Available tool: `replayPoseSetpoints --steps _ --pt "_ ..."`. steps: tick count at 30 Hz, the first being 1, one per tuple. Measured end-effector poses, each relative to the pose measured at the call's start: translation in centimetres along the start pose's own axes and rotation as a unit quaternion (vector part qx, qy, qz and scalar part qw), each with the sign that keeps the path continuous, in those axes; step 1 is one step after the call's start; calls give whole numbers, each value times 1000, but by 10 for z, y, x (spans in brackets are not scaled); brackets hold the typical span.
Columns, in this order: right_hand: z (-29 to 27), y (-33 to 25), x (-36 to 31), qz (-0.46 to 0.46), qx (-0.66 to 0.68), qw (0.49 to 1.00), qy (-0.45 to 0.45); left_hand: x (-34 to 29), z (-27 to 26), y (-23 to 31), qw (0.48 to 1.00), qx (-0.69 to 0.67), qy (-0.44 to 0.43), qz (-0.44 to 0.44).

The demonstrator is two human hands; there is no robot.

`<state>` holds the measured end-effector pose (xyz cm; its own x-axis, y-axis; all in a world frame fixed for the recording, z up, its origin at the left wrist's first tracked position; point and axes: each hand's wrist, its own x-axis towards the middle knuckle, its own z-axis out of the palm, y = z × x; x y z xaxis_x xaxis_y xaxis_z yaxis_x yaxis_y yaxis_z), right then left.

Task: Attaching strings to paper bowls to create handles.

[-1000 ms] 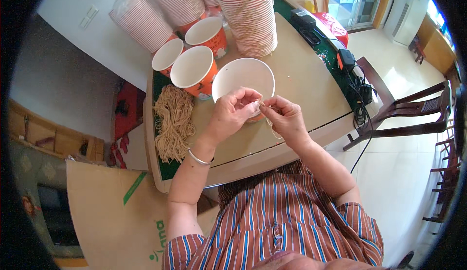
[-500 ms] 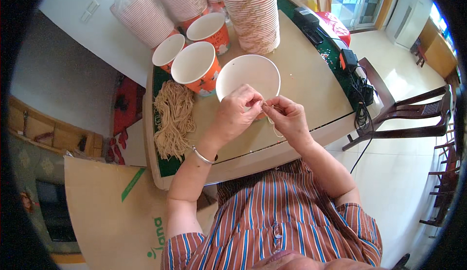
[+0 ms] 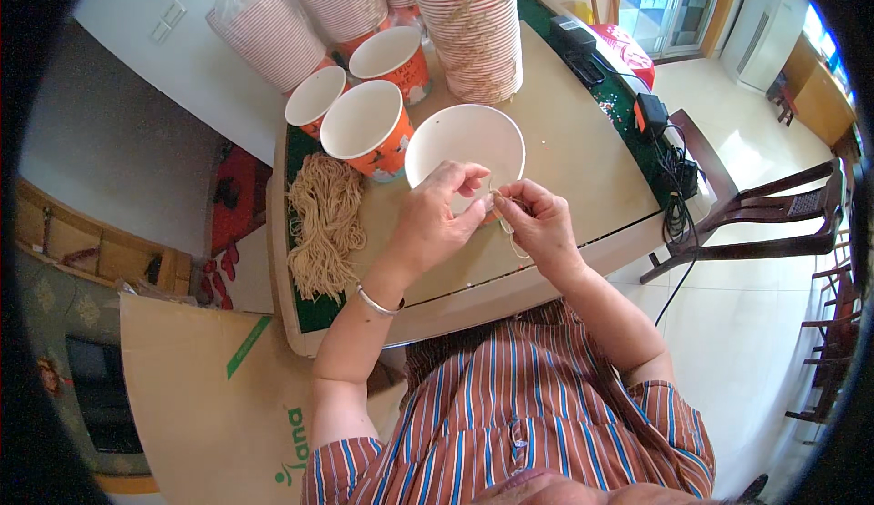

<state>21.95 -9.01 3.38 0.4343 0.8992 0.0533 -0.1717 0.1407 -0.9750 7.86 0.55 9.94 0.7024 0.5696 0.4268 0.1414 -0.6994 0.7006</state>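
Both my hands are over the near side of a white-lined paper bucket (image 3: 466,134) on the table. My right hand (image 3: 539,223) pinches a thin cream string (image 3: 511,240) between thumb and fingertips, and a loop of it hangs below. My left hand (image 3: 432,209), a bracelet on its wrist, has thumb and forefinger spread apart just beside the string's short upper end. No hold by the left fingers shows. A bundle of cream strings (image 3: 325,218) lies at the table's left edge.
Three orange paper buckets (image 3: 364,123) stand behind the string bundle. A tall bucket stack (image 3: 473,41) rises at the back, with more wrapped stacks (image 3: 269,36) to its left. Black cables (image 3: 675,205) and adapters lie along the right edge, near a wooden chair (image 3: 783,214). A cardboard box (image 3: 205,396) stands at lower left.
My left thumb and forefinger have parted and drawn slightly left, away from the string. My right hand keeps its pinch in nearly the same place.
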Motion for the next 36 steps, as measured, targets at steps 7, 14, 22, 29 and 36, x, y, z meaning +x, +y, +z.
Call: replayPoseSetpoints --steps 7,14,22,29,36 --pt "5 -1 -2 -33 -13 999 3 3 1 -5 997 64 -25 31" --pt "2 8 -1 -64 -57 996 9 4 3 1 986 142 -22 89" --pt "3 2 -1 -25 6 1000 6 1 6 -6 998 45 -1 -53" --pt "4 -1 -2 -28 -13 999 13 -2 -1 -6 999 11 -11 -41" --pt "8 -5 -4 -7 6 1000 19 2 -2 6 993 -31 -63 -94"
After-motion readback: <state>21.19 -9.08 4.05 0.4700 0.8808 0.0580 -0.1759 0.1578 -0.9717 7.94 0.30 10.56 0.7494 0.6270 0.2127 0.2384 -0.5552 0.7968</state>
